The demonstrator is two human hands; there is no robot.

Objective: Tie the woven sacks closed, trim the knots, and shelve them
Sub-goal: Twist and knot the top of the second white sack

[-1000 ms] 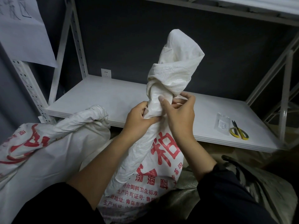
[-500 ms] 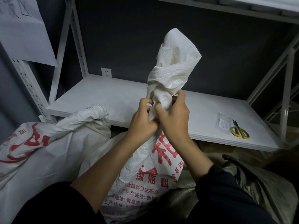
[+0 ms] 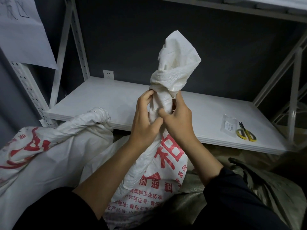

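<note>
Fingers of left hand [image 3: 144, 123] and right hand [image 3: 178, 121] curl round the twisted neck of the white, red-printed woven sack [image 3: 164, 156], frame centre, beneath its knot [image 3: 166, 85].

Wall: dark grey wall [image 3: 166, 34], dimly lit.
Rack: white metal uprights [image 3: 79, 39] with rows of holes.
Shelf: white shelf [image 3: 108, 98]; upper shelf [image 3: 249, 5] overhead.
Socket: white socket [image 3: 108, 74] above the shelf's back edge.
Paper: handwritten sheet [image 3: 21, 35], upper left.

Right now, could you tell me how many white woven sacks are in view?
2. The centre sack, its neck gripped by left hand and right hand; the left sack, beside the shelf. More may be hidden.
</note>
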